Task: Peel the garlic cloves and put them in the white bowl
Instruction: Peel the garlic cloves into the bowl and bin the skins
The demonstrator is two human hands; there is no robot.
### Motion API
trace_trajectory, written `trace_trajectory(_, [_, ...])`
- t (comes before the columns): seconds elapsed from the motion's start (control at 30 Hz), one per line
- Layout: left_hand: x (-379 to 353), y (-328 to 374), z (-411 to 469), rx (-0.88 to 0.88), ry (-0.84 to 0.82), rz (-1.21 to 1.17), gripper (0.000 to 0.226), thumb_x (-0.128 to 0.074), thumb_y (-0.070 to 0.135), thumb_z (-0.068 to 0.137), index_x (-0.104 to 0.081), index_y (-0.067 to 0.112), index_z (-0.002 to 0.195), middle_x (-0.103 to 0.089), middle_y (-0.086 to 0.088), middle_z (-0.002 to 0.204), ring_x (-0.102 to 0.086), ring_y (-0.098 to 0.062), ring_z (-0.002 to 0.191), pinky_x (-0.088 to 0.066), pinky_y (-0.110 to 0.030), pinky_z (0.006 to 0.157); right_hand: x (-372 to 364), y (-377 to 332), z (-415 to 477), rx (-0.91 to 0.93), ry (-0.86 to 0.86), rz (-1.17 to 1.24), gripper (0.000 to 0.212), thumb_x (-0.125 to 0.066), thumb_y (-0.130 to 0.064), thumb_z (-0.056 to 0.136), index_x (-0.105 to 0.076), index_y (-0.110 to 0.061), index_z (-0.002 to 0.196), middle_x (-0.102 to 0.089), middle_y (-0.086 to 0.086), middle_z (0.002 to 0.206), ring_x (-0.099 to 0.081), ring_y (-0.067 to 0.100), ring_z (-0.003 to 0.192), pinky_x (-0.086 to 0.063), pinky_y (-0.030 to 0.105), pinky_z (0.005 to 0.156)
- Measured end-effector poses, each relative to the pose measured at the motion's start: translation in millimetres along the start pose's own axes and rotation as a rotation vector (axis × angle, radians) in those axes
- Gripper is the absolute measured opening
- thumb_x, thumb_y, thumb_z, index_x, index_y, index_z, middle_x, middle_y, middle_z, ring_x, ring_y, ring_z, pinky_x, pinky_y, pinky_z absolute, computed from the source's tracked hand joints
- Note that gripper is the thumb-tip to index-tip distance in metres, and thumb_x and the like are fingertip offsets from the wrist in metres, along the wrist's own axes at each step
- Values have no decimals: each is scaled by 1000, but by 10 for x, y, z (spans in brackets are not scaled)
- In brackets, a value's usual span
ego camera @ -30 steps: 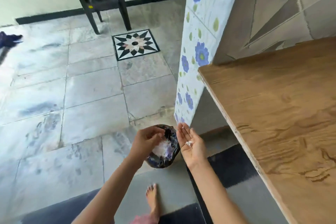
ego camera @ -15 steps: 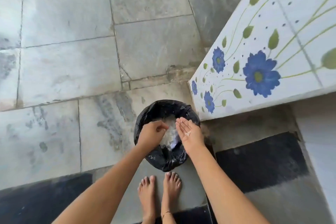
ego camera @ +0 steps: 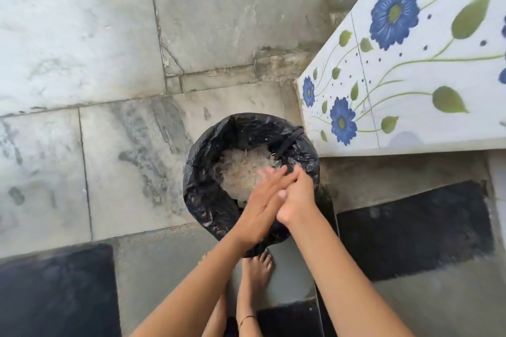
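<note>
Head view: left hand (ego camera: 260,202), right hand (ego camera: 298,197) pressing palms flat, holding nothing.
Both are hovering directly above a round black bag-lined bin (ego camera: 208,200).

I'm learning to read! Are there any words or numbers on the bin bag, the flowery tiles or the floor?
There are none to read. The black bin bag, the flowered tiles and the stone floor carry no words, numbers or signs.

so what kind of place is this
Probably a home, near a kitchen or wash area: a stone-tiled floor, a surface faced with blue-flower tiles, and a black-lined bin holding pale peelings.
</note>
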State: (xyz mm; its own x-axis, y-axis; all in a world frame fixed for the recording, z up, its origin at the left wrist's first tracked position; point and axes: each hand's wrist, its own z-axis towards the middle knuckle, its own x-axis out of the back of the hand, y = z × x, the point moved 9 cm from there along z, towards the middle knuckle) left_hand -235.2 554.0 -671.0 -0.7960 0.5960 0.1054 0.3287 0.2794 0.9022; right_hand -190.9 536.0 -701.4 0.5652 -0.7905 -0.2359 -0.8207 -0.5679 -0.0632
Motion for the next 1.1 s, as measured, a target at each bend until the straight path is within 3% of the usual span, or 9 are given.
trace_trajectory(0.1, [390,-566,132,418,127,242,40,-32,34,102,-37,35,141,-18,-1,158,-10,-13,146,-6,-34,119,21,-9,-151,23,16,1,66,-28,-53,98,-32,-7,146,-32,14,151,-28,29,140,-21,42,115])
trace_trajectory(0.2, [530,96,178,109,299,-47,38,-36,26,102,-42,31,139,-30,2,154,-21,-7,143,-13,-21,113,47,-28,-189,31,32,14,61,-29,-49,99,-37,-8,143,-43,14,142,-44,30,128,-39,36,88])
trace_trajectory(0.3, [106,342,28,-152,19,119,40,-30,37,99,-43,37,137,-40,5,148,-28,-11,141,-16,-34,118,-83,-13,-241,53,11,27,53,-27,-37,102,-36,-5,143,-40,15,145,-35,31,136,-34,37,104])
trace_trajectory(0.4, [441,-434,97,281,67,448,44,-26,41,101,-47,29,138,-33,0,153,-22,-19,144,-16,-39,116,-105,10,-368,41,-43,-88,61,-23,-50,100,-37,-9,143,-39,13,147,-32,29,138,-22,41,113])
trace_trajectory(0.47, [684,-370,61,334,226,291,37,-35,29,102,-54,19,132,-41,-4,147,-34,-20,138,-27,-33,110,-44,-84,-472,114,-37,-186,58,-23,-48,101,-40,-11,141,-42,9,145,-35,26,137,-25,39,110])
trace_trajectory(0.57, [804,147,-118,296,290,136,34,-48,24,97,-56,17,129,-55,-2,133,-48,-17,124,-38,-32,103,12,-254,-763,321,104,-474,45,-36,-36,101,-44,-12,138,-50,6,138,-46,20,127,-32,31,103])
trace_trajectory(0.77, [1115,1800,-1088,230,362,319,39,-56,25,93,-52,21,131,-55,0,132,-55,-19,114,-41,-27,87,-365,-453,-2422,773,251,-1247,45,-45,-27,98,-40,-17,142,-45,2,144,-41,18,132,-31,29,105])
trace_trajectory(0.87, [1228,2664,-1639,161,352,399,40,-57,24,92,-53,19,131,-57,-4,128,-57,-22,105,-40,-25,80,-546,-374,-3387,895,231,-1349,46,-44,-26,99,-38,-16,143,-42,1,147,-38,17,134,-29,27,105])
trace_trajectory(1.1, [1217,4175,-2735,-151,299,498,38,-60,23,90,-55,20,128,-57,-2,128,-54,-23,115,-40,-31,91,-483,-33,-5382,1338,376,-1311,44,-51,-17,95,-45,-8,137,-51,7,138,-46,25,127,-32,29,104])
